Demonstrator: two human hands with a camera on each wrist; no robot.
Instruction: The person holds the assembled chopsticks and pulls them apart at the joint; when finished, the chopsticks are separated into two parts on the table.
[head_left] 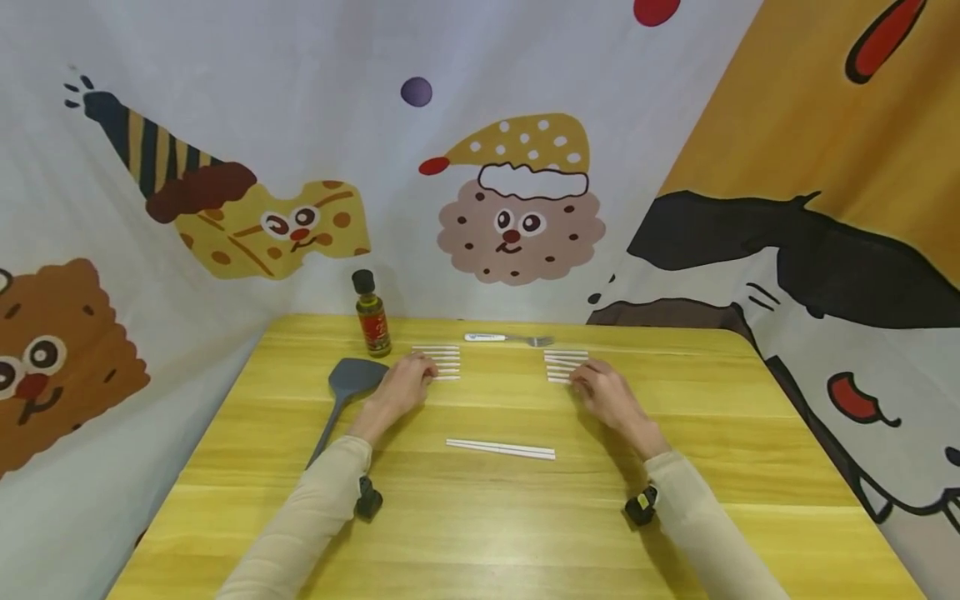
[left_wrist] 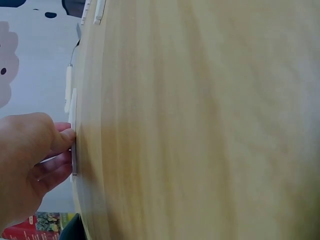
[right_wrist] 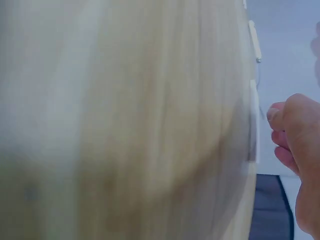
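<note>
My left hand (head_left: 405, 385) is at the near end of a row of several short white sticks (head_left: 448, 377). In the left wrist view its thumb and fingers pinch one white stick (left_wrist: 74, 110) between them. Toward the right lies a matching row of short white sticks (head_left: 566, 352), and my right hand (head_left: 607, 393) hovers by its near right corner. The right wrist view shows the fingers loosely bent, a small gap away from a white stick (right_wrist: 254, 127). A pair of long white chopsticks (head_left: 501, 450) lies side by side, nearer me, between the two arms.
A white-handled fork (head_left: 491, 337) lies along the table's back edge. Left of the left row stands a black-capped bottle (head_left: 374, 325) with a red label. A grey spatula (head_left: 352, 377) lies beside my left forearm. Behind the wooden table (head_left: 487, 533) hangs a printed cloth (head_left: 315, 100).
</note>
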